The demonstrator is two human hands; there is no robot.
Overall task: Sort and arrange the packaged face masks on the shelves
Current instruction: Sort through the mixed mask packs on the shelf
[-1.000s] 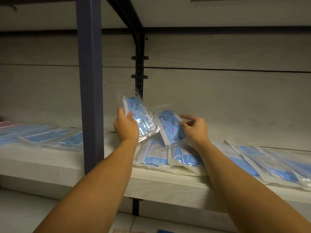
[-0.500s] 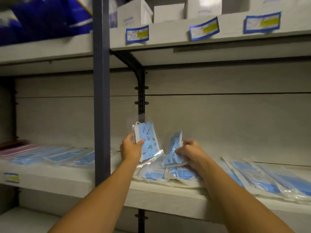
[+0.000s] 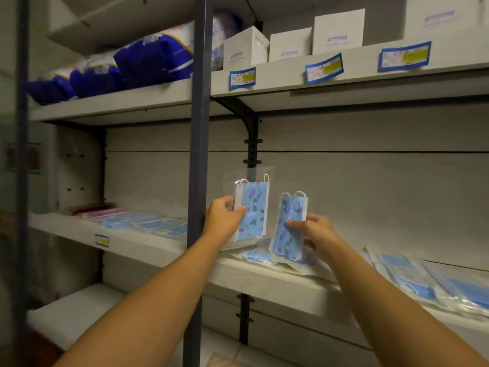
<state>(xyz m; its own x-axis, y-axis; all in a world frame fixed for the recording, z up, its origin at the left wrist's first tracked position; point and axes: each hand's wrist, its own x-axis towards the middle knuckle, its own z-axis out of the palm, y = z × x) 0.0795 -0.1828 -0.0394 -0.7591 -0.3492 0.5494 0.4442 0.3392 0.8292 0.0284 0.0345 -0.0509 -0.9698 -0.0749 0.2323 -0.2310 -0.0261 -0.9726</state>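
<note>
My left hand (image 3: 225, 215) pinches a clear pack holding a blue patterned face mask (image 3: 255, 205), held upright above the middle shelf (image 3: 277, 282). Just to its right, my right hand (image 3: 315, 231) grips a second patterned mask pack (image 3: 289, 223), also upright, its lower end near the shelf. Under both packs lie plain blue mask packs (image 3: 254, 254) flat on the shelf. More blue mask packs (image 3: 428, 282) lie in a row at the right, and further blue packs (image 3: 148, 223) on the left section beyond the post.
A dark metal post (image 3: 197, 154) stands directly left of my left hand. Pink packs (image 3: 98, 211) lie at the far left. The upper shelf carries white boxes (image 3: 291, 43), blue-and-white bags (image 3: 148, 59) and price labels (image 3: 324, 68). A lower shelf (image 3: 79, 311) sits below.
Both packs have been turned from tilted to upright and raised slightly. The camera view has tipped upward, bringing the upper shelf with boxes into sight.
</note>
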